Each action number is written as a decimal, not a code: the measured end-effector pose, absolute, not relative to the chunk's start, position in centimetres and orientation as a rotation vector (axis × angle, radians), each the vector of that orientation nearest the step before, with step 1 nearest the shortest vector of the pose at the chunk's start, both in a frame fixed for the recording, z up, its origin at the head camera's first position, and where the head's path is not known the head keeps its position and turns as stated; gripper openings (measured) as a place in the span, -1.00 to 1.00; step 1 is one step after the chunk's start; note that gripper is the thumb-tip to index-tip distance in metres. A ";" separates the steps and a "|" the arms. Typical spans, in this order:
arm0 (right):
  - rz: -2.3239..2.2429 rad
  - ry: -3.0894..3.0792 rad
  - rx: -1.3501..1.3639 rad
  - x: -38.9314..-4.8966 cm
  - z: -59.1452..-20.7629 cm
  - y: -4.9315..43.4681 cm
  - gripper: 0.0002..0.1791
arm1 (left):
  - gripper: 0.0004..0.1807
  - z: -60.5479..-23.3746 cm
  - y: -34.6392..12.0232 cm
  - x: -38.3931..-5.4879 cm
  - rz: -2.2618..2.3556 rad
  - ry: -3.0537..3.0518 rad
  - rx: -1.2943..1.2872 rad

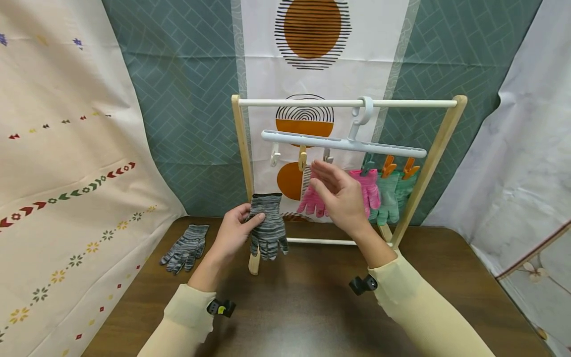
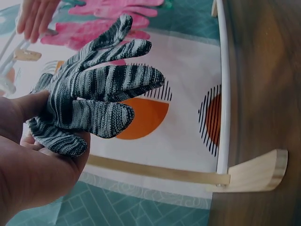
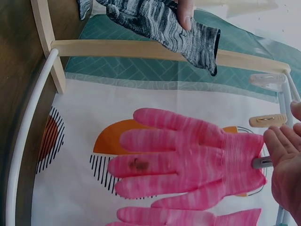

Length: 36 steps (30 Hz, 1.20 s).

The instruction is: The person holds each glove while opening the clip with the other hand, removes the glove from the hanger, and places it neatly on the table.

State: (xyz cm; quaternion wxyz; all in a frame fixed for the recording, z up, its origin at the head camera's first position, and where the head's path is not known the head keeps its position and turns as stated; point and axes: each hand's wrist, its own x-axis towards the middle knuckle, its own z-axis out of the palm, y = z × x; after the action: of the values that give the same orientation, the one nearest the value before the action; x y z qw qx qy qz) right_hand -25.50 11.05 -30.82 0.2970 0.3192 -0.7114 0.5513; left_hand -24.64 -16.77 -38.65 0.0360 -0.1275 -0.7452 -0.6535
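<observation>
My left hand (image 1: 237,229) holds a grey-and-black striped knit glove (image 1: 268,223) by its edge, thumb across the front, cuff up and fingers hanging down. My right hand (image 1: 341,198) is raised just under the hanger bar, its fingers fairly straight and nothing held in them. Beside its fingertips, a grey clip (image 3: 261,162) grips the cuff of a pink glove (image 3: 188,160). A wooden clip (image 1: 302,159) and a white clip (image 1: 274,154) hang to the left of that with nothing in them. A second striped glove (image 1: 186,249) lies on the table at the left.
A pale blue hanger (image 1: 343,144) hooks over the white top rail (image 1: 303,103) of a wooden-sided rack (image 1: 432,168). Another pink glove (image 1: 368,191) and green gloves (image 1: 388,201) hang on its right half from green and orange clips. Patterned cloths surround the brown table (image 1: 312,307).
</observation>
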 end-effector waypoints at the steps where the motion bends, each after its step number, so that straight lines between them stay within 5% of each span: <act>1: 1.466 -1.891 0.852 -25.5 -30.9 11.1 -0.54 | -0.66 -38.7 -17.0 -24.7 -2.000 -2.291 -0.388; 12: 1.391 -1.932 0.902 -25.4 -32.1 12.5 -0.54 | -0.68 -39.3 -18.9 -25.0 -1.874 -2.343 -0.292; 20: 1.355 -1.990 0.891 -25.0 -33.3 13.6 -0.54 | -0.31 -39.9 -20.9 -25.0 -1.886 -2.399 -0.215; 36: 1.223 -2.097 0.850 -24.0 -35.7 15.7 -0.53 | -0.27 -41.0 -24.2 -25.6 -1.828 -2.478 -0.098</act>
State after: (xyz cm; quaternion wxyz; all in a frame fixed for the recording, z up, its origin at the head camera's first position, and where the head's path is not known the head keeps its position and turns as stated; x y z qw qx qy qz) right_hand -24.01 15.74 -35.74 0.2807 0.3173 -0.7825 0.4564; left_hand -25.60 -24.18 -41.00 0.0303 -0.0318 -0.8040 -0.5931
